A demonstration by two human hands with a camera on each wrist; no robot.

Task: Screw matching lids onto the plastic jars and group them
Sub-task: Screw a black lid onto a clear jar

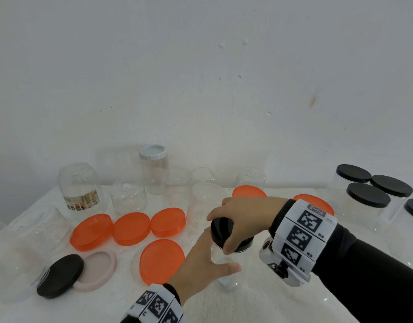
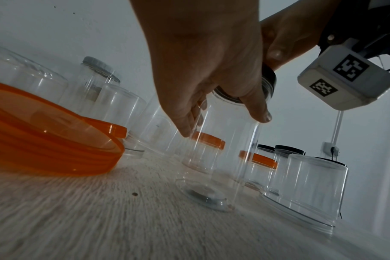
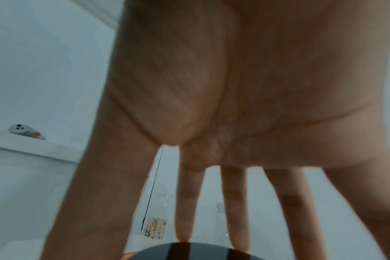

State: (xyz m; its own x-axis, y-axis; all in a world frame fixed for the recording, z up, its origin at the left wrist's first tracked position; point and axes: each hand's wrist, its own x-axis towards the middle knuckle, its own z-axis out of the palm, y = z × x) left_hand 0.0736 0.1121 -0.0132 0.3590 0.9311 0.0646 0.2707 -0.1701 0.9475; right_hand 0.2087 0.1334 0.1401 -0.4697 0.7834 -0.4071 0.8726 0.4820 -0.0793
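Near edge of the desk [image 1: 259, 306]: white, fibrous-looking surface, bare strip along the front between the two wrists.

Left hand [image 1: 198, 264] curls thumb and fingers round the wall of a clear jar [image 2: 223, 149], standing upright slightly right of centre near the front edge. Right hand [image 1: 245, 220] comes from above, fingertips spread and clamped round the rim of the black lid [image 1: 220, 230] seated on that jar's mouth. From the right wrist view only a sliver of lid shows under the fingers; how far the thread is engaged cannot be told.

Left front: a loose black lid [image 1: 61, 276] overlaps a pale pink lid [image 1: 98, 269], touching. Just beside them an orange lid [image 1: 162, 261] lies on a clear disc. Large clear jars at the left edge are nearly invisible against the white; outlines faint.

Middle: three orange lids [image 1: 131, 228] in a touching row, smooth, translucent, round. Two more orange lids behind the right hand, partly hidden by the wrist band.

Right edge: a group of clear jars with black lids [image 1: 367, 198], close together, one cut off by the frame.

Back edge, against the wall: open clear jars, one labelled jar [image 1: 81, 185], and a tall jar with a white ribbed lid [image 1: 153, 152].
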